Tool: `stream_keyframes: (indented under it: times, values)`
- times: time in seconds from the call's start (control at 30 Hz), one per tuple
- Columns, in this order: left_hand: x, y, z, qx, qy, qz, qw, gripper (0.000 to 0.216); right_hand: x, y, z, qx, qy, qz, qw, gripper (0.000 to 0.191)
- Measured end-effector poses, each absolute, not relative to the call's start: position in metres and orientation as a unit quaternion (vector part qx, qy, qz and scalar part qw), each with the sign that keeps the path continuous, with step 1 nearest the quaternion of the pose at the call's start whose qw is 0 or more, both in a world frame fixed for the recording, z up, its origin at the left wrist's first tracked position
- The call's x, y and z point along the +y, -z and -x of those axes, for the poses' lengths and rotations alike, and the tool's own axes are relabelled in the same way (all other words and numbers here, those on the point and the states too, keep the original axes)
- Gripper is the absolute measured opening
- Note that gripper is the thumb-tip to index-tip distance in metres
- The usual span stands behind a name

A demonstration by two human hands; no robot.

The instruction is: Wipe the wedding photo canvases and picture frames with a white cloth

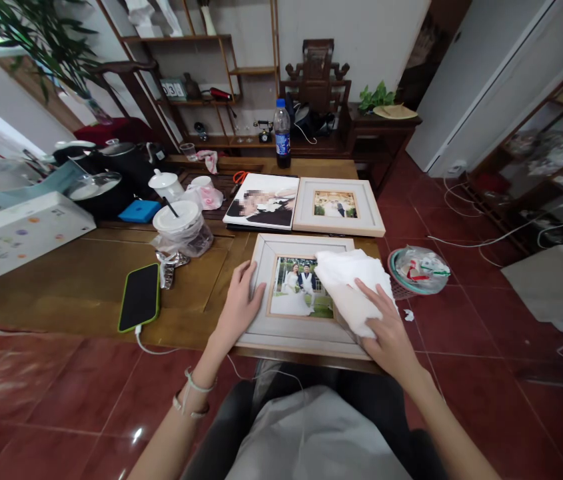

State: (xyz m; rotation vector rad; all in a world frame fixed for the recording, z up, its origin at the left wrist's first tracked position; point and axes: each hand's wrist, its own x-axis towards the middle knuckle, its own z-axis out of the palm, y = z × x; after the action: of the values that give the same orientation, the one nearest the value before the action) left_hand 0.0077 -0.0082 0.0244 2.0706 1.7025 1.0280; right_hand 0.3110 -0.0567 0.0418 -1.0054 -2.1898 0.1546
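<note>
A pale framed wedding photo [297, 335] lies flat at the near edge of the wooden table [96, 280]. My left hand [238, 308] rests on the frame's left side, thumb on the face and fingers curled over the edge, holding it. My right hand [385, 328] presses flat on a white tissue [348, 283] that covers the frame's right side and upper right corner. The fingers of that hand lie stretched on the cloth.
Behind lie an unframed photo print [264, 200] and a second framed photo [338, 207]. A phone in a green case [140, 296] on a cable, a lidded cup in a plastic bag [181, 227], a water bottle [282, 133] and a white box [16, 233] share the table. A small bin [417, 270] stands on the red tile floor.
</note>
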Motion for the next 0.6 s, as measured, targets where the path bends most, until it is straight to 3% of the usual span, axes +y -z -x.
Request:
stream_keyframes:
  times: [0.2, 0.6]
  values:
    - [-0.0102, -0.0264, -0.0028, 0.536, -0.386, -0.732, 0.17, 0.043, -0.0568, -0.0368, -0.3112, -0.825, -0.056, 0.406, 0.389, 0.023]
    - [-0.0118, -0.0219, -0.0044, 0.489, -0.349, -0.78, 0.174, 0.053, -0.0577, -0.0323, -0.3035, -0.838, -0.043, 0.409, 0.358, 0.024]
